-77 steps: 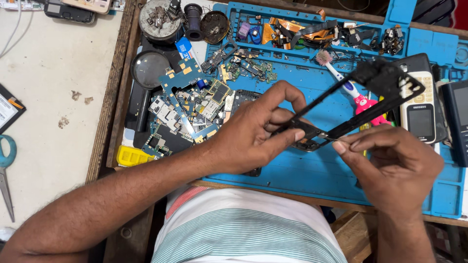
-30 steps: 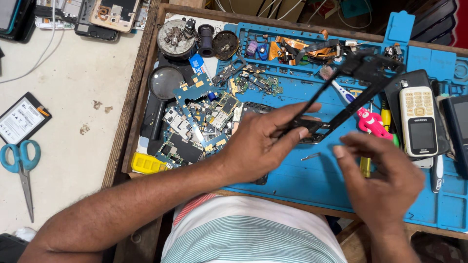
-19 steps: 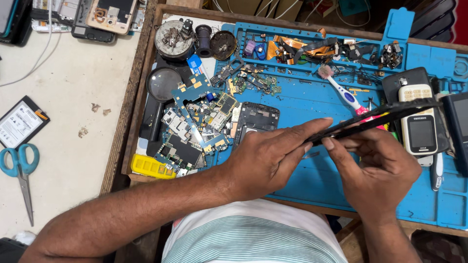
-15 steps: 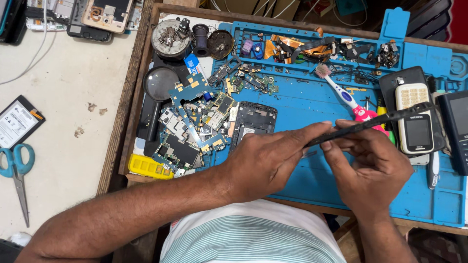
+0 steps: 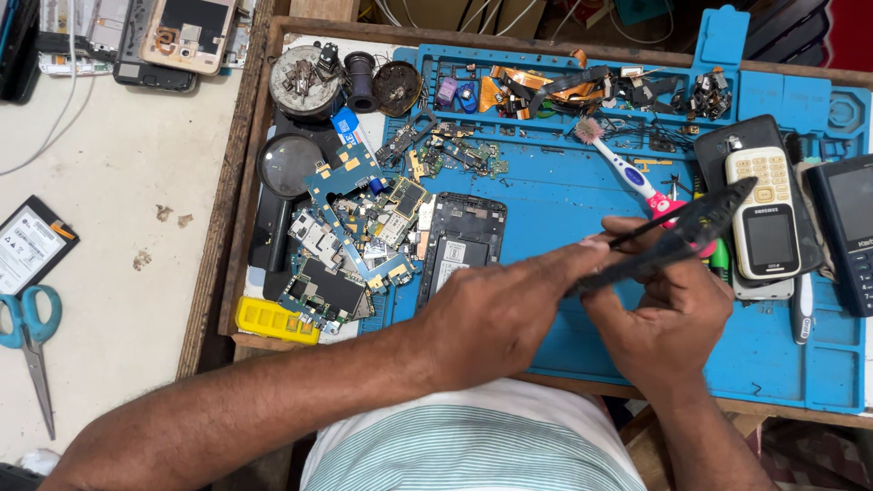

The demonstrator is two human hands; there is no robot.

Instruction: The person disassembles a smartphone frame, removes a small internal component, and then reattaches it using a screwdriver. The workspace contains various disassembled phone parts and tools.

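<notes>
**Desk:** Head view: what am I looking at?

**Operator:** From my remote seat, both hands meet over a blue work mat on a wooden table. My left hand and right hand share one thin black phone frame, held edge-on and slanting up to the right, above the mat rather than resting on it.

**Desk:** How are the fingers set?

**Operator:** Left fingers close narrowly on the frame's lower end; the right ones curl around its middle from beneath. I judge that two-handed hold keeps so thin a piece from flexing.

**Desk:** And around them?

**Operator:** A heap of circuit boards lies at the mat's left, just beside a black phone back. A toothbrush lies just beyond the hands, a white keypad phone close on the right, likely kept within reach. Scissors lie well apart, far left.
</notes>
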